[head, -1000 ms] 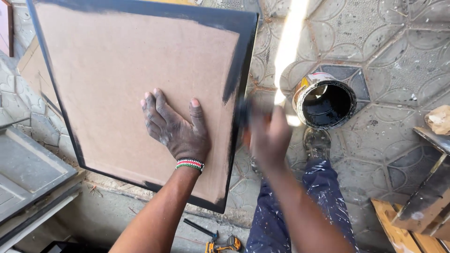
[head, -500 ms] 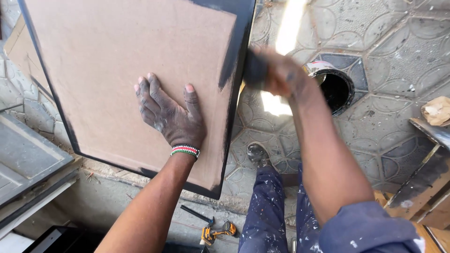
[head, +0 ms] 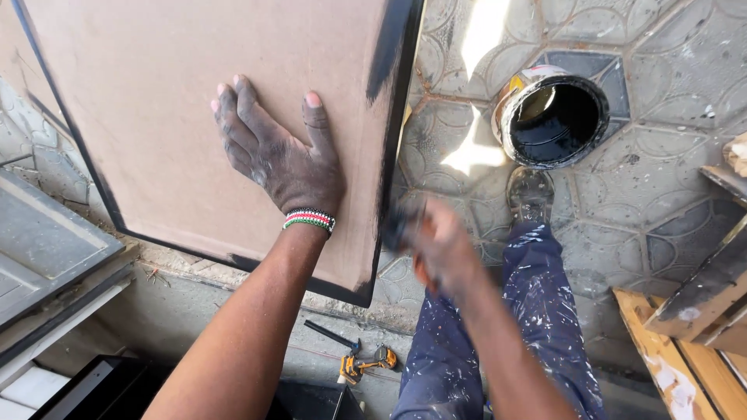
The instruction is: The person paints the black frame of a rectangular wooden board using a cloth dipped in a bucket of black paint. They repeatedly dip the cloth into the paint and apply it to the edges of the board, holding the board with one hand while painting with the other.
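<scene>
Left hand (head: 276, 155) spread flat on brown board (head: 156, 101), right hand (head: 436, 249) blurred, closed on dark applicator (head: 395, 229) at board's black right edge, paint can (head: 510, 97) on tiled floor (head: 669, 187)

An outdoor painting yard or carpentry workshop: a brown fibreboard panel with black-painted edges (head: 194, 117), an open tin of black paint (head: 554, 115), paint-spattered patterned paving tiles (head: 661, 194), stacked timber offcuts (head: 700, 327), paint-flecked blue work trousers (head: 537, 311).

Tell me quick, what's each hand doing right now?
Left hand: open, flat on the brown board.
Right hand: closed on something dark by the board's black edge; too blurred to identify.
</scene>
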